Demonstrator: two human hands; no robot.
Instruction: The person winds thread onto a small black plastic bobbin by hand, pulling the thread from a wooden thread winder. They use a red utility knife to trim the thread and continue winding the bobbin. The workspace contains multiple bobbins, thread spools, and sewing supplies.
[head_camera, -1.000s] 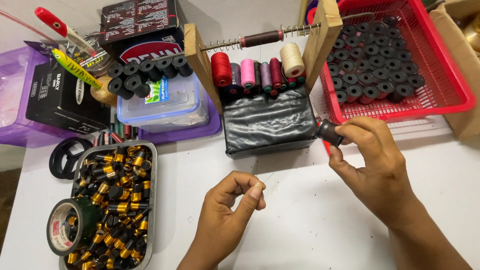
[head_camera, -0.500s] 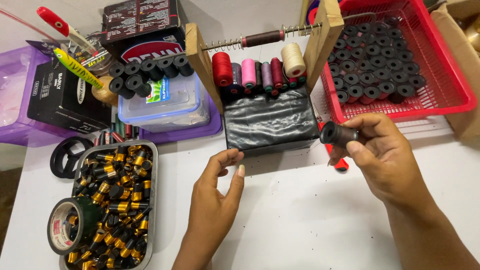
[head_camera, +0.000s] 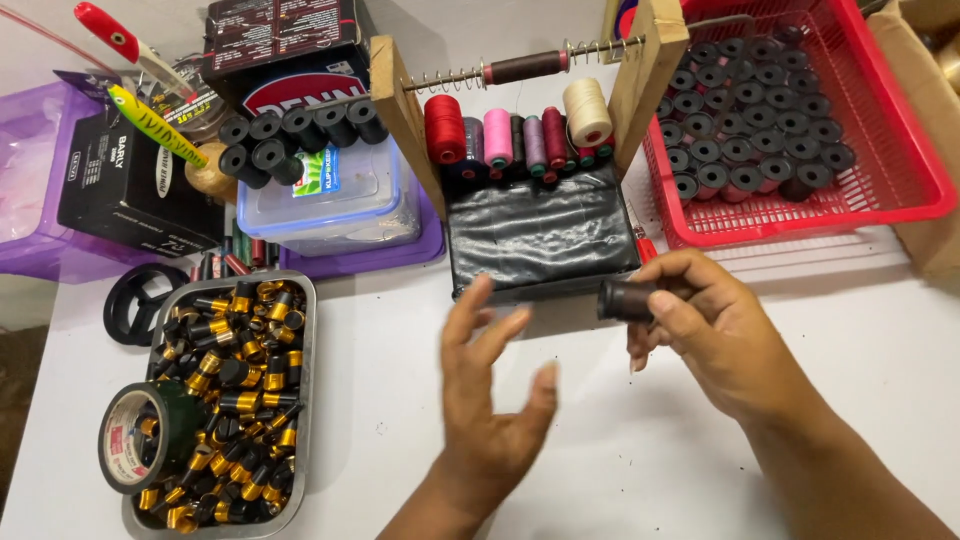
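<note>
From the head camera, the right hand (head_camera: 715, 335) pinches a short dark brown tube (head_camera: 625, 299) between thumb and fingers, its open end pointing toward the left hand (head_camera: 490, 400). That hand is spread and empty, just beside the tube. Beyond both hands stands a wooden thread rack (head_camera: 530, 150); farther right of the right hand is a red basket (head_camera: 900, 190) of black tubes, and left of the left hand a metal tray (head_camera: 305, 330) of black-and-gold pieces.

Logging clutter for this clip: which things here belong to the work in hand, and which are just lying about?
In hand:
- right hand gripping a dark tube
- left hand, open and empty
- thread rack just behind

Lying about:
- red basket of black tubes
- metal tray of gold-and-black caps
- tape roll
- fishing lure
</note>
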